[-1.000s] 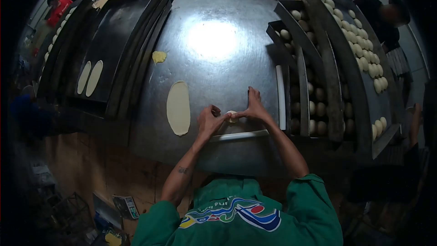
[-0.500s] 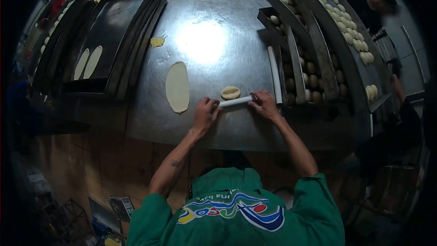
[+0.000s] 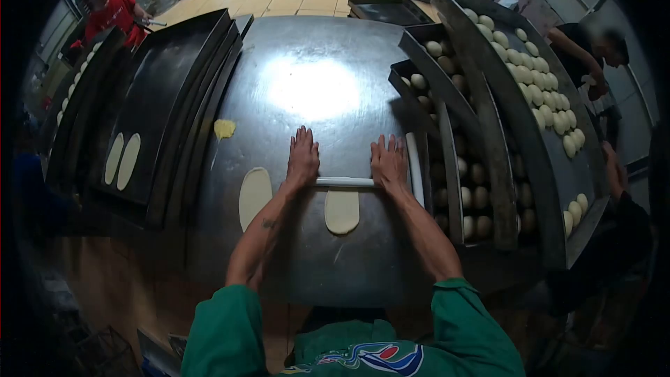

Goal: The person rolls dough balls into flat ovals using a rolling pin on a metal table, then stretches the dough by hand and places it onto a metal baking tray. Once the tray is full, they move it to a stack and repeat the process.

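Observation:
My left hand (image 3: 303, 156) and my right hand (image 3: 389, 162) lie flat, fingers apart, palms pressing on the two ends of a thin white rolling pin (image 3: 344, 182). The pin lies across the far end of a flattened oval of dough (image 3: 342, 211) on the dark metal table (image 3: 328, 49). Another rolled oval of dough (image 3: 253, 195) lies to the left of my left forearm. A small scrap of dough (image 3: 224, 128) sits further left and away from me.
Dark baking trays (image 3: 174, 91) stacked at left hold two rolled ovals (image 3: 121, 160). At right, tilted trays (image 3: 544, 98) carry several round dough balls. A second white pin (image 3: 416, 167) lies by the trays. A person in red (image 3: 112, 10) stands far left, another person (image 3: 593, 49) at right.
My hands took the pin from in front of the dough piece and rolled it away from me; the small dough piece is now a long flat oval, and my hands are flat on the pin.

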Action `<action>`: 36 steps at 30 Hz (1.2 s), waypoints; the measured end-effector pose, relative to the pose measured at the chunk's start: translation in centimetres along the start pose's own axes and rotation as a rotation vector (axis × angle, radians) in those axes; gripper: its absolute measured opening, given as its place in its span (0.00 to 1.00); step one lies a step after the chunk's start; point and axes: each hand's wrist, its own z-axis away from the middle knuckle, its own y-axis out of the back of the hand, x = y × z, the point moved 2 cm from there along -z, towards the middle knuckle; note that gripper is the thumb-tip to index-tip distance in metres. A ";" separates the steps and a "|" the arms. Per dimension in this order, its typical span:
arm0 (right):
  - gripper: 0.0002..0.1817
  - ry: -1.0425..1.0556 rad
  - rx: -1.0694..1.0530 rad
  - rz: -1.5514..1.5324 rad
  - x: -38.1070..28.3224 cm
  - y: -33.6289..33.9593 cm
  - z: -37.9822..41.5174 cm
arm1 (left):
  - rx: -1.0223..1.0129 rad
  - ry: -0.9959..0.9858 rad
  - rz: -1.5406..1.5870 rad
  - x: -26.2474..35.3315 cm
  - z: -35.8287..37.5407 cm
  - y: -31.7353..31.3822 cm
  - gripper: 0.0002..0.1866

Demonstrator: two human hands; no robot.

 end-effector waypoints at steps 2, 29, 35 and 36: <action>0.33 -0.081 0.016 -0.211 0.7 -0.4 -1.5 | 0.042 0.062 0.262 0.0 -0.3 0.0 0.29; 0.27 -0.113 0.314 -0.052 0.3 0.6 0.4 | 0.211 -0.010 -0.269 2.0 -0.3 0.4 0.25; 0.31 -0.168 0.158 -0.188 1.5 -0.7 -0.8 | 0.187 0.270 0.581 0.2 -1.2 -0.1 0.22; 0.33 -0.129 0.139 -0.082 0.8 -1.3 1.6 | 0.189 0.120 0.338 0.1 1.7 -0.7 0.22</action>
